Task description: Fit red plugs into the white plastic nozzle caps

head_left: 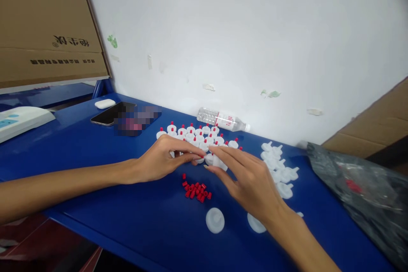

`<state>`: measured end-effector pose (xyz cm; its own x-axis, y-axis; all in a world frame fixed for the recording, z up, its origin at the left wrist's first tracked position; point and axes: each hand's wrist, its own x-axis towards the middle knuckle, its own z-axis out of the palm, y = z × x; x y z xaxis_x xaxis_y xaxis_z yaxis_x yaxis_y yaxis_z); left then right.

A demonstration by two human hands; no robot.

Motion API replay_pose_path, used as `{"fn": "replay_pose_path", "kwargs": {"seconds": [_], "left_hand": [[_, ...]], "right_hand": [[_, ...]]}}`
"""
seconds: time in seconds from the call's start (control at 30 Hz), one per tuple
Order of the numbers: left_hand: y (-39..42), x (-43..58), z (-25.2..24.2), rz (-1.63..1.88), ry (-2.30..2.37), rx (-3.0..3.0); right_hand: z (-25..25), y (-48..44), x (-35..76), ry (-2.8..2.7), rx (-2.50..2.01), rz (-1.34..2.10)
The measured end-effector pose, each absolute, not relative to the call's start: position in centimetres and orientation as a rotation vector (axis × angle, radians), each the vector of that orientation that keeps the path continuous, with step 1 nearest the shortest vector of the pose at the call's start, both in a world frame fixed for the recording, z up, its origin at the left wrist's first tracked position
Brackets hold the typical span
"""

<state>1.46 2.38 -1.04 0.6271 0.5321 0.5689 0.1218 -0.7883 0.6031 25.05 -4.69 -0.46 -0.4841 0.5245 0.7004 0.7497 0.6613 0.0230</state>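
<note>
My left hand point(162, 157) pinches a small red cap point(201, 157) between thumb and fingertips. Facing it, my right hand point(247, 174) is closed around a white round plastic piece with a nozzle point(219, 162), partly hidden by the fingers. The fingertips of both hands nearly meet. Just behind them stand several white pieces with red caps on top point(191, 137), in loose rows. Nearer to me lies a small heap of loose red caps point(197, 191). A single white piece point(215, 221) rests in front of the heap, and another point(256, 223) is partly covered by my right wrist.
Several uncapped white pieces point(280, 170) lie right of my right hand. A clear bottle point(221, 119) lies along the wall. On the left are a phone point(111, 114), a white case point(105, 103) and a white device point(25, 120). A dark plastic bag point(353, 204) sits at right.
</note>
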Motion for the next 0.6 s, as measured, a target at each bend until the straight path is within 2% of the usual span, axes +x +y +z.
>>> {"fn": "replay_pose_path", "kwargs": {"seconds": [0.4,0.6], "left_hand": [[3.04,1.01,-1.54,1.073,0.212,2.699],[3.15,0.81,-1.97,0.912,0.184,2.717]], "right_hand": [[-0.04,-5.37,24.60,-2.208,-0.899,-0.405],[0.17,-5.53,24.28,-2.278,-0.812,-0.527]]}}
